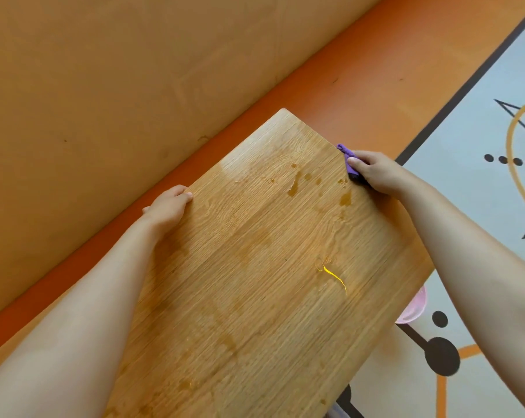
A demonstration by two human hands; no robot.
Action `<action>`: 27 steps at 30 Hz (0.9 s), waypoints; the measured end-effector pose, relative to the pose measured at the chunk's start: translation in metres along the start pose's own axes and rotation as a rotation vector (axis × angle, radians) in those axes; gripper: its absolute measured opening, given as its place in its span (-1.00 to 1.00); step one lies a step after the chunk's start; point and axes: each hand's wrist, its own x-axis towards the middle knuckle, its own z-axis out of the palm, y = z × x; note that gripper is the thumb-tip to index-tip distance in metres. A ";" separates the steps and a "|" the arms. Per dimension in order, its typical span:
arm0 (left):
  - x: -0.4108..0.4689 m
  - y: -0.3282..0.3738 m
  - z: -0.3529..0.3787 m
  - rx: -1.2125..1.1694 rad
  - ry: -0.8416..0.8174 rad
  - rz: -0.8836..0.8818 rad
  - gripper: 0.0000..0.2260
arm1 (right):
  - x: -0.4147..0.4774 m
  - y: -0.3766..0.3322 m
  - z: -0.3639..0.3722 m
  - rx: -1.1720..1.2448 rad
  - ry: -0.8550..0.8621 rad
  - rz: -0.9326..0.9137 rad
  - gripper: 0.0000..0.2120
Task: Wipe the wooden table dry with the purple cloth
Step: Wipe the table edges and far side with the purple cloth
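Near surface (240, 312): wooden top, long axis running from near-left to far-right corner; damp film and a yellow streak (335, 277) mid-board.
Pink bowl (413, 309): peeks from under the right edge, on the patterned mat (466, 140).
Left hand (168, 208): fingers curled over the left edge, likely steadying the board.
Droplets (294, 184): brown spots toward the far end, not yet dried.
Right hand (378, 171): fingers pinching the purple cloth (350, 161) at the right edge.
Cloth: bunched narrow, lying along the edge, tip pointing far; probably placed to sweep inward.
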 end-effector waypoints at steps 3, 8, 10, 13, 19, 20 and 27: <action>-0.005 0.000 -0.002 -0.047 -0.012 -0.007 -0.80 | -0.025 0.027 -0.004 -0.011 0.035 0.017 -0.73; -0.014 0.001 -0.006 -0.050 -0.004 -0.008 -0.74 | -0.091 0.067 -0.018 0.026 0.083 0.124 -0.78; -0.014 -0.001 -0.008 -0.048 -0.002 -0.019 -0.67 | -0.110 0.076 -0.018 0.058 0.106 0.160 -0.76; -0.017 0.000 -0.005 -0.025 0.008 -0.009 -0.64 | -0.106 0.073 -0.017 0.065 0.131 0.182 -0.76; -0.010 0.003 -0.003 -0.002 0.042 -0.005 -0.68 | -0.079 0.056 -0.011 -0.008 0.146 0.153 -0.72; -0.008 0.003 -0.002 -0.011 0.043 -0.006 -0.70 | -0.081 0.057 -0.011 -0.006 0.148 0.146 -0.72; -0.024 0.015 0.006 -0.133 0.009 0.001 -0.76 | -0.129 0.096 -0.010 0.052 0.257 0.204 -0.79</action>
